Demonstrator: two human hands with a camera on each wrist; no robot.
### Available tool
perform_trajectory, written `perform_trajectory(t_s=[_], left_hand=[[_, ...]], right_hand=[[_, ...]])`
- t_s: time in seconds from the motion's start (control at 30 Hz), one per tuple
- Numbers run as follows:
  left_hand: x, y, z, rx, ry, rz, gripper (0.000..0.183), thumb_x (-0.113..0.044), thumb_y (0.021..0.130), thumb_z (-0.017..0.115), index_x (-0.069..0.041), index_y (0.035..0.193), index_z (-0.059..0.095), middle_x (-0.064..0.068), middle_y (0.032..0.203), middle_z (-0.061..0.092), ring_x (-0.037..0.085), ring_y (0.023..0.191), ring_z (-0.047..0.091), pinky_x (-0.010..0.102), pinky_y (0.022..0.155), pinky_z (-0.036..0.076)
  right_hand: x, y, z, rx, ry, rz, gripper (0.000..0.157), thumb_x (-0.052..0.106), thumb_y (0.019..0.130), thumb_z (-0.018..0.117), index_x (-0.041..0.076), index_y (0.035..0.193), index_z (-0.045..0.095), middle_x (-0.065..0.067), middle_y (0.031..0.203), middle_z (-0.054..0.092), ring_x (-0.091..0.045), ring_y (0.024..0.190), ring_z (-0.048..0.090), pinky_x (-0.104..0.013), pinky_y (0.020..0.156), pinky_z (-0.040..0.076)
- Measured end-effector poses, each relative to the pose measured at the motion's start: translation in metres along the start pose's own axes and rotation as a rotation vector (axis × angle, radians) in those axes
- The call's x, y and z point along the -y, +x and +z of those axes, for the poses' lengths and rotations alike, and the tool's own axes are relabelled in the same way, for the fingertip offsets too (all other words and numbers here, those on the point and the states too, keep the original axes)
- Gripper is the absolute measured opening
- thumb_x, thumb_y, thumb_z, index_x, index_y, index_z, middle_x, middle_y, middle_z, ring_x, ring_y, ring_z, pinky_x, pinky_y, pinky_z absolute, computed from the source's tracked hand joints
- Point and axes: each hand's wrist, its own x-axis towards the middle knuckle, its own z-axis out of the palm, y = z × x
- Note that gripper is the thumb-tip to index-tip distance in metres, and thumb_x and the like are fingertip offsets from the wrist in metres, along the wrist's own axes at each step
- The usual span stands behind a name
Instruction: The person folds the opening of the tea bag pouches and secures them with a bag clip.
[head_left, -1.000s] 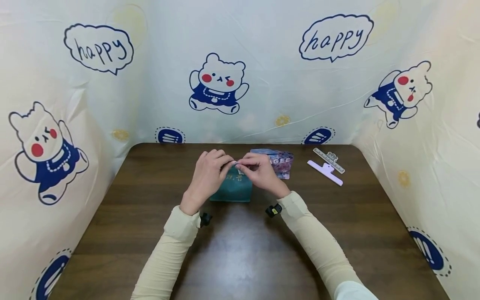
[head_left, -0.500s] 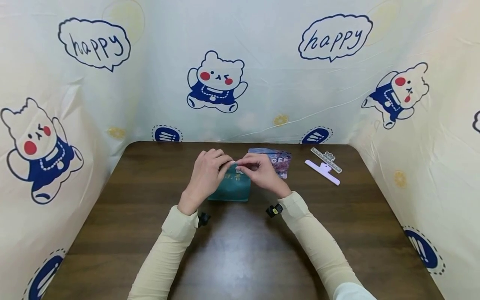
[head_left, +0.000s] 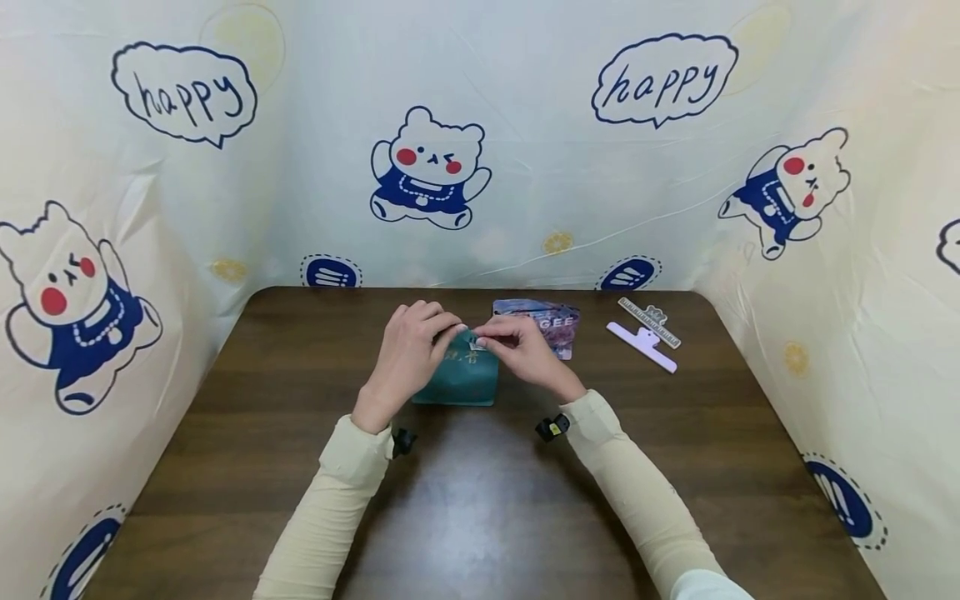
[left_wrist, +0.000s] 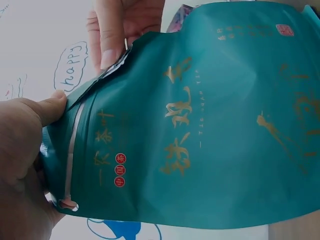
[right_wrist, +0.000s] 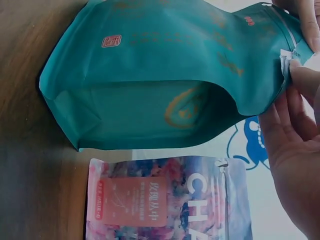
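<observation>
A green tea pouch (head_left: pixel 457 383) with gold lettering stands on the table, held at its top by both hands. My left hand (head_left: pixel 405 350) grips the pouch's upper left end; in the left wrist view its thumb presses near a pale band below the top edge. At the upper right, my right hand (head_left: pixel 527 348) pinches the top edge between thumb and fingers. A silvery, bent edge shows beside the right thumb (left_wrist: pixel 110 55) in the left wrist view. The fingers behind the pouch are partly hidden.
Behind the right hand lies a purple-pink printed pouch (head_left: pixel 561 329). To its right on the wooden table (head_left: pixel 480 517) are a lilac long-jawed clip (head_left: pixel 642 347) and a clear ruler-like clip (head_left: pixel 649 322). A printed cloth (head_left: pixel 525 183) hangs around the table.
My right fingertips have drawn slightly away from the left ones, baring more of the green pouch's top between them. The left hand keeps its grip. The head view has shifted a little.
</observation>
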Motion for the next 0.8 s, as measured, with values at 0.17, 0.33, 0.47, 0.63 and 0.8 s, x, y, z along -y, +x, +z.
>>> perform_trajectory(t_s=[0.17,0.33,0.47,0.63,0.8], left_hand=[[-0.0012,-0.0010,0.0002,0.000,-0.007,0.011,0.011,-0.023,0.086,0.068,-0.016,0.092,0.072,-0.003,0.081,0.061,0.016,0.075,0.049,0.029,0.066,0.034],[-0.0027,-0.0032,0.0009,0.005,-0.004,0.014,0.010,-0.023,0.085,0.068,-0.016,0.091,0.072,-0.003,0.080,0.061,0.016,0.076,0.050,0.030,0.066,0.034],[-0.0030,-0.0036,0.0009,0.001,-0.001,0.010,0.011,-0.023,0.085,0.068,-0.015,0.091,0.072,-0.002,0.081,0.061,0.016,0.075,0.049,0.029,0.065,0.033],[-0.0037,-0.0030,0.0003,-0.012,0.021,0.009,0.011,-0.024,0.086,0.067,-0.015,0.092,0.072,-0.002,0.082,0.061,0.015,0.074,0.049,0.028,0.063,0.032],[-0.0051,-0.0046,0.0008,-0.010,0.045,0.015,0.012,-0.024,0.089,0.064,-0.017,0.093,0.071,-0.003,0.083,0.061,0.016,0.075,0.049,0.029,0.064,0.031]], right_hand=[[0.0010,-0.0003,-0.0001,0.004,-0.010,0.007,0.017,-0.005,0.084,0.062,-0.006,0.100,0.069,-0.018,0.086,0.064,-0.017,0.063,0.049,-0.027,0.053,0.045],[-0.0001,-0.0001,-0.0002,0.007,0.001,0.015,0.016,-0.006,0.083,0.064,-0.006,0.098,0.070,-0.018,0.085,0.064,-0.018,0.064,0.053,-0.029,0.054,0.049],[-0.0008,-0.0006,-0.0030,0.037,0.023,0.021,0.018,-0.007,0.083,0.063,-0.007,0.100,0.069,-0.019,0.088,0.065,-0.021,0.066,0.054,-0.028,0.056,0.050],[0.0005,-0.0012,-0.0081,0.085,-0.004,0.009,0.021,-0.007,0.084,0.061,-0.007,0.104,0.068,-0.019,0.092,0.066,-0.022,0.064,0.048,-0.027,0.053,0.042],[0.0027,-0.0047,-0.0094,0.098,0.003,0.032,0.022,-0.007,0.086,0.060,-0.007,0.107,0.066,-0.019,0.095,0.065,-0.023,0.063,0.050,-0.027,0.054,0.045]])
